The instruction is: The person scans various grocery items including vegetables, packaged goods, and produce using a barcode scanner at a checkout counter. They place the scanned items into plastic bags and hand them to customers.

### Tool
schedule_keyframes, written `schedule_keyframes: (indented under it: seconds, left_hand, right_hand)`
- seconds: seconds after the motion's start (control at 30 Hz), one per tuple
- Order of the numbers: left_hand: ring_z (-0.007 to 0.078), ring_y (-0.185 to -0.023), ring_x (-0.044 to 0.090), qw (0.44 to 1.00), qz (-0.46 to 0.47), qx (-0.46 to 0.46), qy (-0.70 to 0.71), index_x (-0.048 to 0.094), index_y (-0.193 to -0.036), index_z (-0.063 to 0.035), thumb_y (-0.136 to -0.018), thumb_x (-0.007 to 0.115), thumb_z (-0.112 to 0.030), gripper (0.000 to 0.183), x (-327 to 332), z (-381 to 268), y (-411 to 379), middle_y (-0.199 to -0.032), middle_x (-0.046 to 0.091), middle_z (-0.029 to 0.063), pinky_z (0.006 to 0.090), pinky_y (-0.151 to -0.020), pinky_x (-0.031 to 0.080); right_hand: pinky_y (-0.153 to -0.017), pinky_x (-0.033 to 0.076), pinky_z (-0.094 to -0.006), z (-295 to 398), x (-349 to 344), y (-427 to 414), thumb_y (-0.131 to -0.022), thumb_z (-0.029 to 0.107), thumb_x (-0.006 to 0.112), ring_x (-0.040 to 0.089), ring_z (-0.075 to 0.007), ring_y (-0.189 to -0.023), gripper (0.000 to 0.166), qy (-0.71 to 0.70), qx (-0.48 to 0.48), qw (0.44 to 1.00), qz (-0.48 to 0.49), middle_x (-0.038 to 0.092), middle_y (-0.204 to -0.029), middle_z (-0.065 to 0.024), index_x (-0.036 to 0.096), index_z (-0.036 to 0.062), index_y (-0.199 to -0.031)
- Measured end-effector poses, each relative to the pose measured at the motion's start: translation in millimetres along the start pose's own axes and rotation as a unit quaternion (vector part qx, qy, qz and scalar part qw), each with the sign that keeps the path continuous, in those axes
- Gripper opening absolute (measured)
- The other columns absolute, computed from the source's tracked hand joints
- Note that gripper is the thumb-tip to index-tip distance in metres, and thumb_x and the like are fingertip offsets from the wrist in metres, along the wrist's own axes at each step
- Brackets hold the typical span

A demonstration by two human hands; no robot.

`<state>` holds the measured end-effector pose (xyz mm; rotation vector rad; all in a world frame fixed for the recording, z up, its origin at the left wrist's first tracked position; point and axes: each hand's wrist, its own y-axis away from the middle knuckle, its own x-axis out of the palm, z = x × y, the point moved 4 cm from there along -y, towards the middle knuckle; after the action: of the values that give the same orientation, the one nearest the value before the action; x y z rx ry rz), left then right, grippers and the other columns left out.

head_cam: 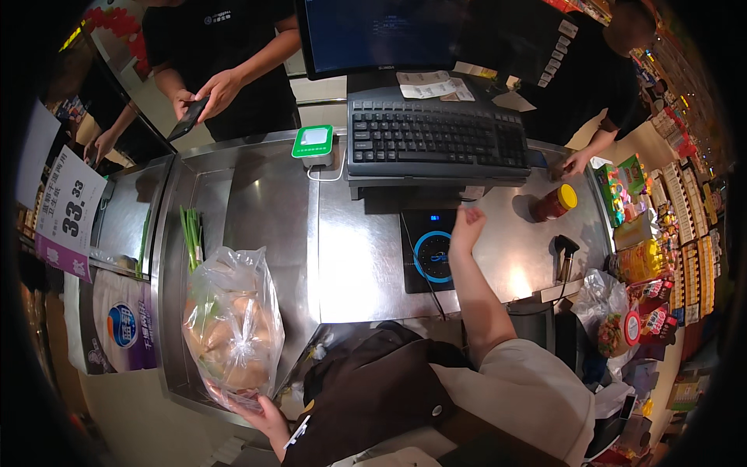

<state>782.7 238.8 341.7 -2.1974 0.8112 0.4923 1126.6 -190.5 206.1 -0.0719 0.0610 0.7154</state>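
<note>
At the lower end of a clear plastic bag (233, 327), my left hand (264, 415) grips the film, its fingers partly hidden by the bag. Rounded tan items and some green show through the plastic; their exact kind is unclear. Cut green stalks (190, 236), like scallions, stick out past the bag's upper end; whether they are inside it cannot be told. My right hand (468, 226) is raised above the right edge of a black flat pad (415, 262) with a glowing blue ring and lit digits. Its fingers are curled, just below the keyboard (437, 140), with nothing visible in them.
A steel counter (356, 251) spans the middle. On it are a small green-topped device (313, 142), a red jar with a yellow lid (554, 203) and a handheld scanner (565, 254). A monitor (379, 35) stands behind. One person holds a phone (189, 117); another stands right.
</note>
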Motion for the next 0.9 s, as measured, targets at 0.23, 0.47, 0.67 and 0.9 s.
schedule_keyframes:
  seconds: [0.23, 0.47, 0.67, 0.9]
  left_hand:
    - [0.0344, -0.134, 0.021, 0.992, -0.021, -0.121, -0.001, 0.016, -0.139, 0.0047, -0.076, 0.043, 0.004, 0.069, -2.6, -1.1, 4.7, -0.146, 0.019, 0.0212, 0.0421, -0.109, 0.018]
    - [0.0362, -0.134, 0.019, 0.995, -0.024, -0.065, -0.066, 0.019, -0.140, 0.0028, -0.070, 0.039, 0.005, 0.073, 4.8, -23.0, -1.1, -0.145, 0.018, 0.0237, 0.0430, -0.108, 0.016]
    - [0.0368, -0.128, 0.027, 0.983, -0.095, -0.136, -0.075, 0.026, -0.137, 0.0023, -0.065, 0.039, 0.007, 0.074, -3.7, -29.9, 6.6, -0.138, 0.023, 0.0223, 0.0420, -0.106, 0.019]
    - [0.0326, -0.097, 0.046, 0.983, -0.093, -0.153, -0.044, 0.038, -0.131, -0.0026, -0.066, 0.050, 0.003, 0.066, 5.6, -12.9, 6.7, -0.111, 0.038, 0.0187, 0.0374, -0.080, 0.041]
  right_hand:
    - [-0.085, 0.039, -0.0329, -29.8, -52.8, -91.1, -0.079, 0.042, 0.064, 0.049, -0.0145, -0.089, 0.040, 0.034, 0.269, 0.925, 0.267, 0.055, -0.092, 0.0011, 0.055, 0.0130, -0.104]
    - [-0.082, 0.042, -0.0275, -18.6, -71.8, -79.3, -0.084, 0.029, 0.061, 0.052, -0.0100, -0.087, 0.019, -0.092, 0.218, 0.930, 0.281, 0.059, -0.091, 0.0018, 0.058, 0.0123, -0.093]
    - [-0.078, 0.044, -0.0248, 17.7, -58.4, -79.3, -0.085, 0.024, 0.060, 0.055, -0.0104, -0.080, 0.015, -0.060, 0.113, 0.942, 0.311, 0.060, -0.085, 0.0006, 0.058, 0.0090, -0.086]
    - [-0.055, 0.043, -0.0267, 148.8, 101.0, 305.4, -0.080, 0.019, 0.066, 0.052, -0.0145, -0.062, 0.020, -0.122, -0.352, 0.629, 0.683, 0.048, -0.070, -0.0042, 0.052, 0.0059, -0.073]
